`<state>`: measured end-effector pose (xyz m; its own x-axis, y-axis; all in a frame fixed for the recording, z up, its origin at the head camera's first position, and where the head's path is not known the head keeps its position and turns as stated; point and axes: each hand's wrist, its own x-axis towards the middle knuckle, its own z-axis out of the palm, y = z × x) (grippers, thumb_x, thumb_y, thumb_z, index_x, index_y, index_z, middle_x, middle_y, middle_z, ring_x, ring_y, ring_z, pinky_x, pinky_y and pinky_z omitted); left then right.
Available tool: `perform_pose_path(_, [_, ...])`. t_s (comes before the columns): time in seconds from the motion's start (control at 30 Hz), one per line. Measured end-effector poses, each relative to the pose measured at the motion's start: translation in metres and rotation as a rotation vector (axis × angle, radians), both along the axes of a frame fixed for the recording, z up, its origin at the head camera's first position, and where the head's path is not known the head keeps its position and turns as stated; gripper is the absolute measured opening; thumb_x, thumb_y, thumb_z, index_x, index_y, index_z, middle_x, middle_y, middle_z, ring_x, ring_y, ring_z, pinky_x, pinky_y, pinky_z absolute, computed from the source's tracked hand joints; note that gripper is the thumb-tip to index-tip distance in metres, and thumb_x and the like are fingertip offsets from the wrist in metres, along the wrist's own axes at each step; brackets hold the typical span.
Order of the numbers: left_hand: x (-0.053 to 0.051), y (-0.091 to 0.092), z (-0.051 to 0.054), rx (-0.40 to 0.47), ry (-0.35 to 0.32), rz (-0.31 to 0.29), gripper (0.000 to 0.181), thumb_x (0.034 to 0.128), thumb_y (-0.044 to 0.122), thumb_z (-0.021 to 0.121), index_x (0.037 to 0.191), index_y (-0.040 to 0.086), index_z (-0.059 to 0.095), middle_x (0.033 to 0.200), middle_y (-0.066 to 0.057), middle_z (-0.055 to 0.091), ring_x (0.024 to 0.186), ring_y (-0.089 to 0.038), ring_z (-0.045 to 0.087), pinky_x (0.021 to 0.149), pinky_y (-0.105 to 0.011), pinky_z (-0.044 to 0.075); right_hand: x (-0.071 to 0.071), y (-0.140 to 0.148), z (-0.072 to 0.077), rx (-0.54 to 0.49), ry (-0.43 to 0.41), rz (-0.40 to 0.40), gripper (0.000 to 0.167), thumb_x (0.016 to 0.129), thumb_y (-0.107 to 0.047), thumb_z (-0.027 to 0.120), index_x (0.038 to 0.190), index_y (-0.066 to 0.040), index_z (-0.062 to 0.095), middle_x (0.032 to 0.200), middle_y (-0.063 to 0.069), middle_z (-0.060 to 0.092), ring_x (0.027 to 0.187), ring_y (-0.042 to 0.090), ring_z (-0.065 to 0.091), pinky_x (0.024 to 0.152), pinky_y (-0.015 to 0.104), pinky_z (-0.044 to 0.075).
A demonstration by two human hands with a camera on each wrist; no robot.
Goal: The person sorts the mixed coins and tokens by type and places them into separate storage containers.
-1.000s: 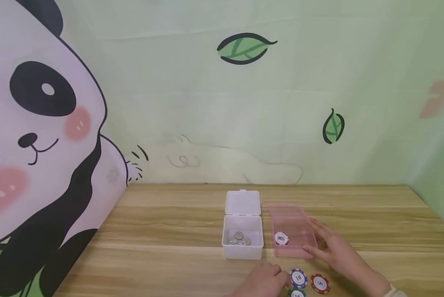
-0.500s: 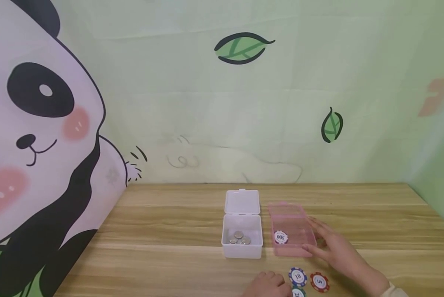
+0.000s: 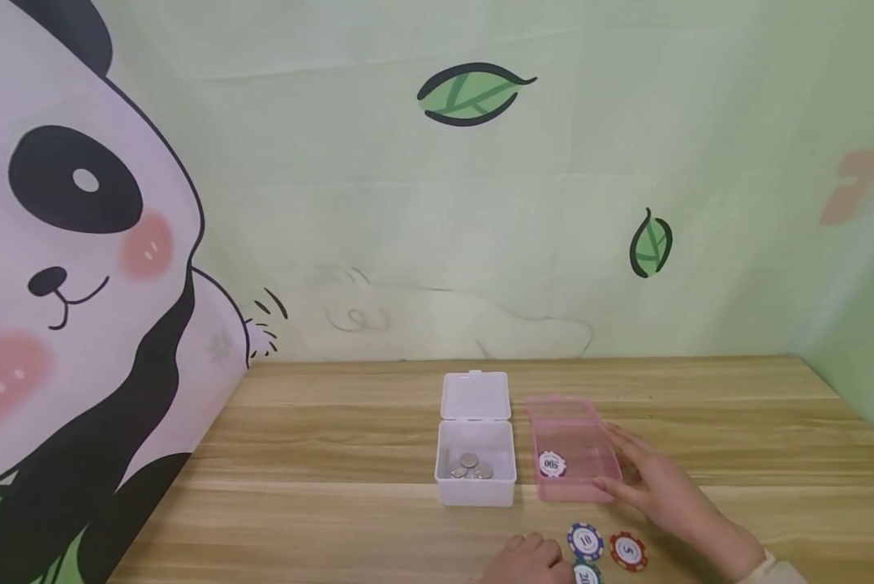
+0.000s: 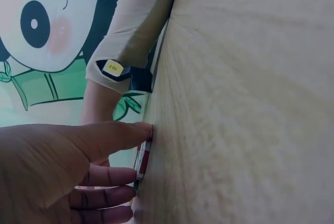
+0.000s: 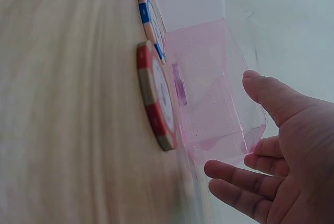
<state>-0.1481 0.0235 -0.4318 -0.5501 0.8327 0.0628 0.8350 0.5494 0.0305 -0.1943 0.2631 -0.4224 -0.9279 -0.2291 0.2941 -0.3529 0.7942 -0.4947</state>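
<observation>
Low in the head view, my left hand (image 3: 527,560) is beside the green chip (image 3: 586,573). A chip with a red and white edge (image 4: 142,160) lies between its thumb and fingertips in the left wrist view, pinched edge to edge. My right hand (image 3: 666,495) grips the right side of the open pink box (image 3: 571,488), thumb at the front and fingers round the side. A purple and white 500 chip (image 3: 552,464) lies inside the box at left. The blue 10 chip (image 3: 586,541) and the red 5 chip (image 3: 629,551) lie in front of it.
An open white box (image 3: 476,492) with several silver coins (image 3: 469,461) stands left of the pink box, its lid tipped back. Behind the wooden table (image 3: 320,454) hangs a pale green cloth (image 3: 334,162) printed with a panda and leaves.
My left hand has drawn slightly back from the blue chip, toward the bottom of the head view. My right hand keeps its grip on the pink box. The view has shifted slightly.
</observation>
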Motion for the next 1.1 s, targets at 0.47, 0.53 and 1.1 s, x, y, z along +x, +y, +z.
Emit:
perform_pose_path(0.47, [0.003,0.001,-0.008,0.032,0.166,-0.014,0.024,0.0914,0.045,0.057,0.094,0.023,0.068,0.089,0.012,0.059,0.086,0.000,0.051,0.073,-0.012,0.038,0.000,0.000,-0.001,0.006,0.000,0.000,0.074,0.085,-0.040,0.070,0.141,0.002,0.043,0.142,0.025,0.046,0.087,0.019,0.068,0.078,0.041,0.058])
perform_pose_path(0.53, [0.003,0.001,-0.008,0.031,0.153,-0.011,0.025,0.0915,0.045,0.057,0.094,0.022,0.068,0.089,0.012,0.059,0.086,0.000,0.051,0.073,-0.012,0.038,0.000,0.000,0.000,0.003,0.004,0.002,0.073,0.085,-0.039,0.070,0.140,0.001,0.044,0.142,0.025,0.047,0.090,0.021,0.068,0.080,0.044,0.058])
perform_pose_path(1.1, [0.001,0.001,0.002,0.022,0.015,0.010,0.021,0.0903,0.043,0.060,0.088,0.023,0.065,0.087,0.012,0.056,0.083,0.000,0.048,0.072,-0.011,0.035,0.002,0.000,0.001,0.005,0.009,0.009,0.072,0.085,-0.038,0.070,0.140,0.001,0.044,0.141,0.025,0.048,0.090,0.023,0.068,0.081,0.047,0.057])
